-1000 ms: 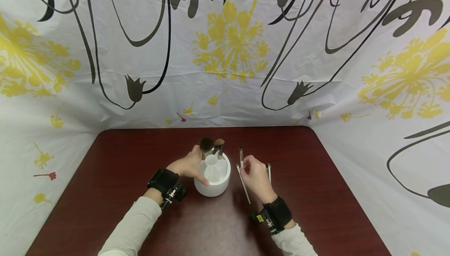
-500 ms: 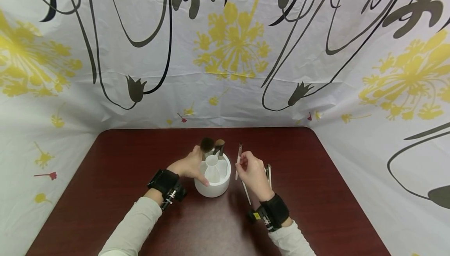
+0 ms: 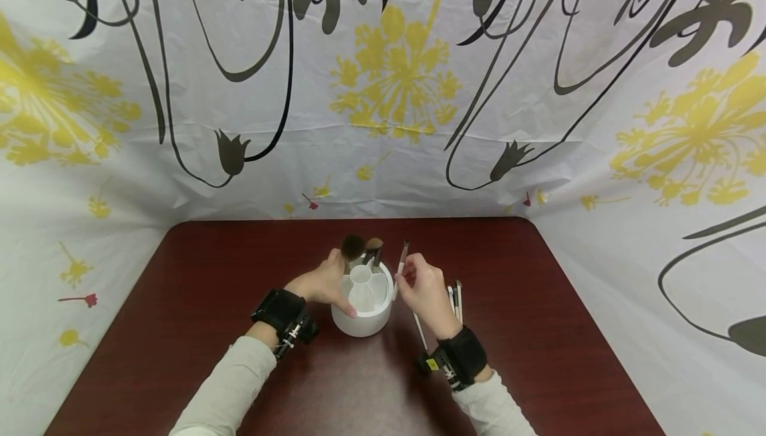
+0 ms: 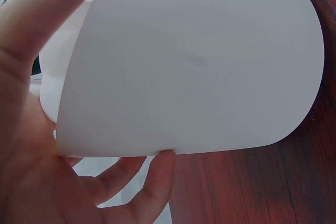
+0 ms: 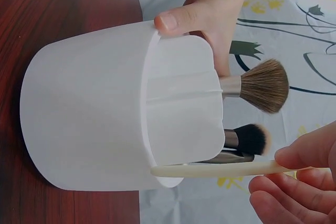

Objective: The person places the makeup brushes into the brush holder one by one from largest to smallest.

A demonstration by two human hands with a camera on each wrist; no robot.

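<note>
A white round makeup brush holder (image 3: pixel 362 324) with inner compartments stands on the table, several brushes upright at its back. My left hand (image 3: pixel 323 284) grips it from the left, thumb over the near rim; in the left wrist view, fingertips (image 4: pixel 163 163) press its side wall. Right of the holder, my right hand (image 3: pixel 426 292) pinches a slim makeup brush (image 3: pixel 403 253), bristles up. Its pale handle (image 5: pixel 226 170) has its lower end right at the holder's rim in the right wrist view. A fluffy brown brush (image 5: pixel 265 86) and a black, light-tipped brush (image 5: pixel 251 139) stick out of the holder.
One slim brush (image 3: pixel 420 331) lies on the dark red table (image 3: pixel 287 376) under my right hand. Several more brushes (image 3: pixel 458 300) lie right of that hand. A white patterned cloth (image 3: pixel 383 183) hangs behind the table.
My right hand has lifted the slim brush off the table and moved left with it to the holder's rim. The left hand and the holder have stayed put.
</note>
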